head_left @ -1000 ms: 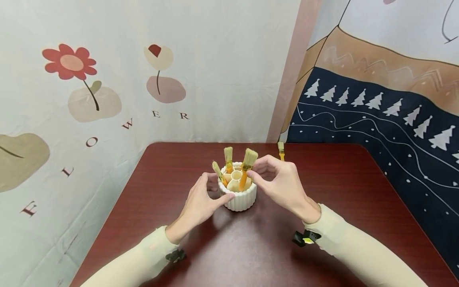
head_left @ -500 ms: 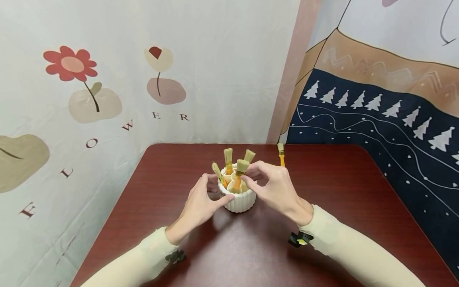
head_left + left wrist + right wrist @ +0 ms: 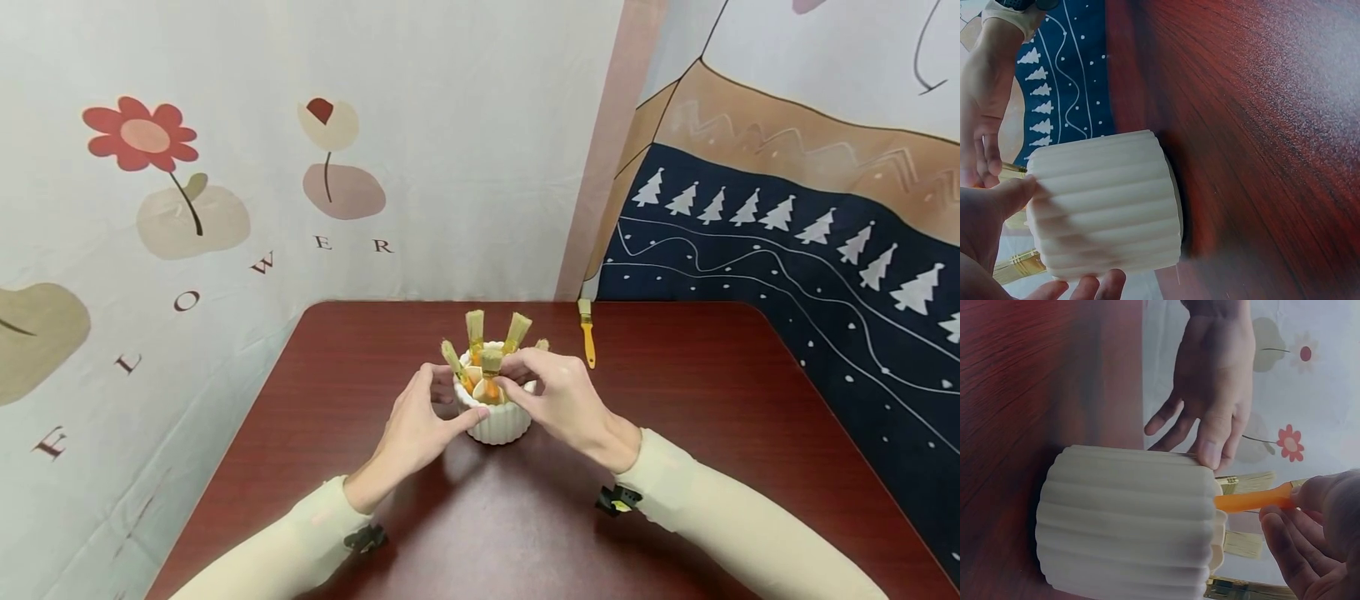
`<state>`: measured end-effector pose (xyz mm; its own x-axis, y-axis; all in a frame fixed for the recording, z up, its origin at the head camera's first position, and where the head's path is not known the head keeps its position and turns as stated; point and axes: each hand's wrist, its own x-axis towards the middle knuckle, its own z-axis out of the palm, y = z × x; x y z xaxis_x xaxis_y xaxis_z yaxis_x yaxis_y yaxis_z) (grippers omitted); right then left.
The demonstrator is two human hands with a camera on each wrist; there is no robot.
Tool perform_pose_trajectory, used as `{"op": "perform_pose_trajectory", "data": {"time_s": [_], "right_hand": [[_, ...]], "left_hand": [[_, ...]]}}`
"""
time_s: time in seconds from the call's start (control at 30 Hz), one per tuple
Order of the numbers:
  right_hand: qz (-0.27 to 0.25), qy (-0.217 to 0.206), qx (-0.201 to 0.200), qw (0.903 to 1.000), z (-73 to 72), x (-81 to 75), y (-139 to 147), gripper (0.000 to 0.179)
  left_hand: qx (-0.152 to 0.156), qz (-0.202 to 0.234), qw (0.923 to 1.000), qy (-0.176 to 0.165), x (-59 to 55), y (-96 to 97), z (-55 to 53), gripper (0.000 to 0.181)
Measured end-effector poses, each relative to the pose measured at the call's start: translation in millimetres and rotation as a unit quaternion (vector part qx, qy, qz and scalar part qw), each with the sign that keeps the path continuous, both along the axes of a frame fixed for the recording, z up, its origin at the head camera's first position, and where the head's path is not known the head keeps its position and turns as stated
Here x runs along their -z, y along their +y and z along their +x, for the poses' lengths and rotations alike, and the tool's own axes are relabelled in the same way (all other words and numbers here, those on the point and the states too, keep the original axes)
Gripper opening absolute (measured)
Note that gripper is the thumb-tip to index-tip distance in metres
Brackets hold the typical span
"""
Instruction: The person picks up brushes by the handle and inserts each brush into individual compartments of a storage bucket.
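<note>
A white ribbed brush holder (image 3: 499,428) with inner compartments stands upright on the table. My left hand (image 3: 417,427) grips it from the left, thumb at the front rim and fingers round the far side. Between thumb and fingers, my right hand (image 3: 570,404) pinches a paintbrush (image 3: 491,361) near its metal band. That brush's orange handle (image 3: 1250,500) reaches down into a front compartment, its lower end hidden by the wall. Bristles of several other paintbrushes rise from the holder, among them a left one (image 3: 453,357) and a back one (image 3: 476,327).
Another yellow-handled paintbrush (image 3: 588,337) lies on the dark red table (image 3: 352,350) toward the back right. A pale flower-printed curtain (image 3: 465,167) hangs behind the table, and a navy tree-printed cloth (image 3: 787,258) hangs on the right.
My right hand has moved left and slightly lower, taking the pinched brush from the holder's right side to its front compartment. Two brushes behind it have come into view. My left hand stays put.
</note>
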<state>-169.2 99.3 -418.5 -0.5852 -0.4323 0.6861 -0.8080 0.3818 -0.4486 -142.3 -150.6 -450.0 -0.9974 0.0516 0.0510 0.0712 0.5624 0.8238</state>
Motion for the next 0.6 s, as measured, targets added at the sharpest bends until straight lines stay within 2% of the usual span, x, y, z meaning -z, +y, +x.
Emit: {"op": "perform_pose_trajectory", "data": {"time_s": [0.27, 0.6], "right_hand": [[0.009, 0.016, -0.014, 0.9997, -3.3, 6.9, -5.1, 0.021], [0.022, 0.028, -0.042, 0.9985, -4.7, 15.4, -11.6, 0.025]], "left_hand": [[0.003, 0.006, 0.9999, 0.013, 1.4, -0.6, -0.5, 0.074], [0.003, 0.015, 0.9999, 0.005, 1.5, -0.4, -0.9, 0.074]]}}
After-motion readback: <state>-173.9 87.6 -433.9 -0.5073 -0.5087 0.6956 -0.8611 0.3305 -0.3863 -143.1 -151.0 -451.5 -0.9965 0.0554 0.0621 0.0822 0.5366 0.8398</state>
